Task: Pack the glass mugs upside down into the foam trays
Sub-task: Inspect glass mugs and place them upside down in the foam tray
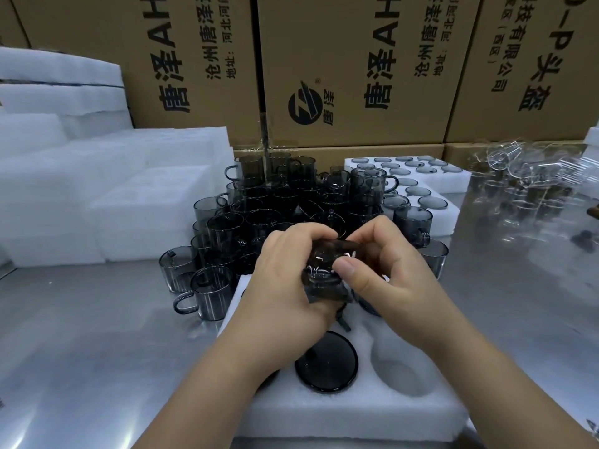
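1. I read the step in hand as turning a mug over before seating it. One smoky glass mug (pixel 324 273) is up off the table (pixel 81 335), held over the far part of the near foam tray (pixel 356 413).
2. The grip is two-handed and clamped on that mug. The left hand (pixel 285 280) curls its fingers over the far side, and the right hand (pixel 385 270) presses its thumb on the near face with its fingers wrapped over the top.
3. The mug sits enclosed between the two palms and looks tilted. The hands cover most of it, so I cannot tell which way its mouth faces.
4. In the tray below, one seated mug (pixel 326 362) already shows its dark base upward. An empty pocket (pixel 398 367) lies just beside it, to the right.
5. As I judge it, the next move calls for getting the mouth facing down, then lowering the mug squarely into an open pocket without knocking its neighbour.
6. The heap of loose mugs (pixel 275 202) behind the tray suggests plenty of packing remains.
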